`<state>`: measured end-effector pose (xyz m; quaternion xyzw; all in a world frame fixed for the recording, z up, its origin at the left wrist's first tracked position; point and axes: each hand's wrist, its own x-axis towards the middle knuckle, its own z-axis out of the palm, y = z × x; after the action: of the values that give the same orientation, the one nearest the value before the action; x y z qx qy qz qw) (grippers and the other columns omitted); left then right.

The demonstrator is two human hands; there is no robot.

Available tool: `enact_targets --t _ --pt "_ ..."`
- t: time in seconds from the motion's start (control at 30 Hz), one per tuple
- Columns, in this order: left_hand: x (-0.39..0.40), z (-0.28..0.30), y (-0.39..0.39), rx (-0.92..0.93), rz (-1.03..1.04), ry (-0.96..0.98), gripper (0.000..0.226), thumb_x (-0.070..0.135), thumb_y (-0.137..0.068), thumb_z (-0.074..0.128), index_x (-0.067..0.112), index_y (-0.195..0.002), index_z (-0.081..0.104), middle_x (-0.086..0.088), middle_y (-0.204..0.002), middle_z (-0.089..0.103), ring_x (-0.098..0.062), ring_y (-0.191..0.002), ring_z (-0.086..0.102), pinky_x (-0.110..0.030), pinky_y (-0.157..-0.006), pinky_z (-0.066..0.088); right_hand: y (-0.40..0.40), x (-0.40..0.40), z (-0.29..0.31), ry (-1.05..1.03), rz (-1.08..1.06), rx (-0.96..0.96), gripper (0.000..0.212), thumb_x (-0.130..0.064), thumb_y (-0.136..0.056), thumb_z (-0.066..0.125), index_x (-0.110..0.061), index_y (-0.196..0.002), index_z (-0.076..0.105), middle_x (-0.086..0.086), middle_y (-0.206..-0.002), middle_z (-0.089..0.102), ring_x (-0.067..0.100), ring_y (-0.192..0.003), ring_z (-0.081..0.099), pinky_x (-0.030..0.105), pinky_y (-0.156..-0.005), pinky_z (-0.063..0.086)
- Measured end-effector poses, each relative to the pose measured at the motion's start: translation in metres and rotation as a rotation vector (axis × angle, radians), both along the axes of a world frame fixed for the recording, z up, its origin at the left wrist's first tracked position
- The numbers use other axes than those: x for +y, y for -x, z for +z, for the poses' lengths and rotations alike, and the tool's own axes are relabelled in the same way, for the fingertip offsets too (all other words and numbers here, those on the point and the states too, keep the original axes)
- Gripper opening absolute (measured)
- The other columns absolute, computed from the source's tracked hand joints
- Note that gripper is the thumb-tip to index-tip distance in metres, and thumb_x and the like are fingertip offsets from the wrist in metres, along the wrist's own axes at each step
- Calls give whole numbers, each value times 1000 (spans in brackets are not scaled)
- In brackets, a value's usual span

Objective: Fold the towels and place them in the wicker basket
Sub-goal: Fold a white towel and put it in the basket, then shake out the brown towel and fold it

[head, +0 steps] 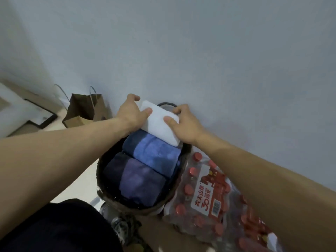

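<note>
1. Head view: dark wicker basket [101, 171], oval, on pale floor, close to blue-grey wall [200, 51]; landmark for all below.
2. Inside basket, near end: folded purple towel [138, 180], darker fold on its left side, packed snug against basket rim.
3. Inside basket, middle: folded blue towel [154, 153], touching purple one on near side, dark navy fold along its left edge.
4. At basket's far end: folded white towel [160, 122], tilted, lower edge touching blue towel, upper corner sticking up above basket rim toward wall.
5. Left hand [131, 113] on white towel's left edge, far-left of basket: thumb lying on top face, fingers curled round far corner — gripping it.
6. Right hand [185, 122] on white towel's right edge, far-right of basket: thumb pressed on top face, fingers wrapped over far side — gripping too. Both forearms bare, reaching in from either side of basket.
7. Basket handle [167, 104], dark arc, showing just behind white towel at far end, btwn the two hands.
8. Right of basket, touching its side: shrink-wrapped pack of bottles [209, 197] w/ red caps, red-and-white label w/ printed characters.
9. Left of basket's far end, near wall: brown paper bag [85, 110] w/ thin handles, standing open.
10. Further left of basket: white flat item w/ black frame edge [36, 115], lying on floor; can't tell what it is.
11. Near side of basket: dark trouser leg [60, 228] and a shoe [118, 222], shoe just beside basket's near rim.
</note>
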<state>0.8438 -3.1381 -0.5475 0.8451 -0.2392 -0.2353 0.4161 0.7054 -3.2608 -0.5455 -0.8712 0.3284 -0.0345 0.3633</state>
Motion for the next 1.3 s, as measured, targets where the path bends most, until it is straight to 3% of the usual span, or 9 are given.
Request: enact_targets --t 0.13,0.23,0.37,0.5,0.77,0.93,1.07,1.13,1.3 --pt "-6 -1 -4 -18 -60 -64 60 33 -89 67 17 -139 38 -6 -111 55 -27 -105 56 -29 -85 41 1 -5 -6 106 -45 52 25 -45 -90 65 -23 -95 55 -6 -91 59 11 -77 53 19 -56 34" --pt "-3 -3 1 -188 -174 -151 51 31 -91 63 13 -134 43 -12 -118 59 -30 -106 56 -29 -80 38 1 -8 -1 81 -77 64 24 -46 -84 71 -23 -91 67 -5 -91 67 15 -81 61 23 -62 43" --pt "4 2 5 -505 -227 -211 47 33 -87 65 17 -128 49 -14 -119 49 -34 -102 54 -37 -83 42 4 8 -3 316 -23 161 31 -49 -86 67 -20 -96 70 -2 -94 68 19 -84 63 35 -74 53" --pt "1 1 6 -448 -353 -195 34 21 -91 59 20 -125 56 -9 -115 46 -32 -102 52 -36 -85 42 9 18 4 632 2 36 29 -41 -82 73 -23 -102 62 -4 -102 50 19 -97 49 35 -79 45" --pt "2 -10 0 -336 -335 -242 34 19 -92 63 16 -126 63 -9 -130 60 -25 -121 54 -27 -99 39 30 18 -4 441 103 279 60 -38 -79 80 -17 -132 61 6 -119 58 27 -108 58 30 -91 42" --pt "-1 -12 2 -379 -346 -266 34 19 -92 63 15 -125 63 -10 -129 60 -27 -119 54 -29 -98 40 25 20 -6 354 58 290 56 -25 -79 81 -12 -131 62 8 -125 63 26 -110 62 30 -97 47" --pt "-8 1 3 -451 -357 -363 29 15 -88 65 12 -117 65 -15 -121 57 -33 -109 57 -37 -94 47 49 5 21 153 -40 186 42 -24 -73 86 -17 -111 71 -1 -101 71 6 -78 62 14 -75 49" --pt "-13 15 9 -498 -358 -380 31 12 -87 61 11 -118 63 -14 -119 51 -34 -107 55 -41 -93 48 80 -8 40 148 -69 144 33 -26 -77 82 -20 -107 70 -6 -92 68 4 -75 61 14 -73 48" --pt "-36 56 68 -477 -583 -156 13 22 -85 64 18 -97 68 -2 -97 69 -26 -94 64 -32 -84 50 199 -44 81 85 -25 311 27 -39 -85 74 -25 -107 69 -11 -92 68 5 -82 65 15 -72 48"
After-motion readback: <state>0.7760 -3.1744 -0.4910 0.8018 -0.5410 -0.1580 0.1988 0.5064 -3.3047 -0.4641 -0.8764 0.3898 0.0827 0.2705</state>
